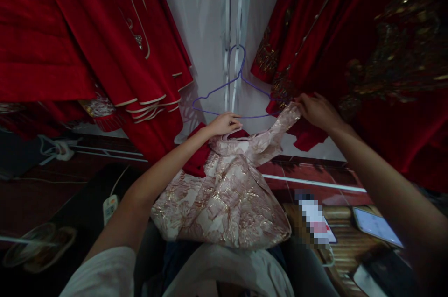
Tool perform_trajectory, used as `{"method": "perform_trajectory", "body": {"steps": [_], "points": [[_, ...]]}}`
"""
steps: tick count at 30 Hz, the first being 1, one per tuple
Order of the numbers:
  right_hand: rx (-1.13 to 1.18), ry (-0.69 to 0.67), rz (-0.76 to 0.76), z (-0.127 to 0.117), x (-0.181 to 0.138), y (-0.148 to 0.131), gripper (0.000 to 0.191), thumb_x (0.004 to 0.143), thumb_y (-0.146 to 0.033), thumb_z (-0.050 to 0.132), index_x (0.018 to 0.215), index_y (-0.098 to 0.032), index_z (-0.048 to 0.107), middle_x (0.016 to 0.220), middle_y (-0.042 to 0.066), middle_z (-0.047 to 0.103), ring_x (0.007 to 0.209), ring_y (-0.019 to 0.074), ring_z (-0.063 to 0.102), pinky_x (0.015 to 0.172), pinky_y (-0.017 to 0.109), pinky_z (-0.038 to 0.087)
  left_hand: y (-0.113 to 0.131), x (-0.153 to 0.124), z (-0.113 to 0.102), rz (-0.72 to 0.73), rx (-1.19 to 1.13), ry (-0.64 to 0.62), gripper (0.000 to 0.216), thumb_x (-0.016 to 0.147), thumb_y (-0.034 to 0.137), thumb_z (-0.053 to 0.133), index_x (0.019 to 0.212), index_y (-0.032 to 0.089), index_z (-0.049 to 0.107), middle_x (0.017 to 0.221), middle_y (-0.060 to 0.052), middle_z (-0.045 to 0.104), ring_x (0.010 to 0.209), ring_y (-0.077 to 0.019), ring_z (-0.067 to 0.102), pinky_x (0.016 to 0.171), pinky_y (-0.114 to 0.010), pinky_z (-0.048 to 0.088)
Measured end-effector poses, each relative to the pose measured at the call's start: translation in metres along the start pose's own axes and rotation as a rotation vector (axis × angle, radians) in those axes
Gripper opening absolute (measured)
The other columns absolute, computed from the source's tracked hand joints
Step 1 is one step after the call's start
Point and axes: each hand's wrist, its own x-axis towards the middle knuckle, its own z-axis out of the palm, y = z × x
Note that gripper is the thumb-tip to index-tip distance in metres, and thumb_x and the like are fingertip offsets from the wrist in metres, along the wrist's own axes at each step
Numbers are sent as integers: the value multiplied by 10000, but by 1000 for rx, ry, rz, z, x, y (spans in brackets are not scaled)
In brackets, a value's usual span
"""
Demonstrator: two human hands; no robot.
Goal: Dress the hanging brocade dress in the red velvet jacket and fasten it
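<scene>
A pale pink brocade garment [224, 194] with gold pattern and a red lining [198, 157] hangs between my hands. My left hand [224, 124] is closed on its neckline, right at the bottom bar of a thin purple wire hanger [233, 80]. My right hand [315, 110] pinches the garment's shoulder strap at the hanger's right end. The hanger's hook sits on white vertical rails [233, 17] against the wall.
Red embroidered robes hang at the left [87, 35] and right [378, 54]. Below lie a white power strip [110, 206], sandals [38, 245], a tablet [376, 224] and a dark device [381, 273] on a wooden surface [343, 241].
</scene>
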Motion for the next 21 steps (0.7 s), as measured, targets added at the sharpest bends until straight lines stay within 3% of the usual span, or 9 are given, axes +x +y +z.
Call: {"method": "perform_trajectory", "body": {"steps": [3,7,12,17,21], "points": [[-123,-45,22,23,-6,34,187,922,-268,434,1005,-139,541,927,140,704,843,208,646,1092,308,200,-4,-4,-4,-28,-135,12,300,900,378,516,980,196,742,1225,-89,651,1090,-184,620,966,-320,456],[-142,-46,42,34,-14,52,171,914,-258,446,990,-145,548,828,130,711,771,208,653,1093,298,186,-6,-8,-9,-54,-255,-5,311,898,405,515,994,208,736,1237,-76,646,1113,-174,612,976,-313,452],[-58,-7,48,26,-16,45,193,914,-243,444,1025,-131,555,911,149,709,809,213,637,1061,308,215,-6,-8,-6,-54,-232,6,268,886,364,552,965,192,741,1227,-103,649,1123,-192,608,988,-350,440],[58,50,145,15,-15,31,269,942,-306,414,1087,-133,559,958,156,691,825,236,616,855,324,352,-5,-6,-2,-25,-246,-1,253,891,358,549,977,210,735,1235,-92,645,1134,-175,604,1003,-342,431],[50,1,151,12,-12,27,262,937,-306,426,1062,-131,576,953,163,682,808,238,602,793,330,345,-3,-8,-3,-30,-245,23,274,894,371,540,963,197,739,1217,-96,655,1121,-186,609,993,-352,439]]}}
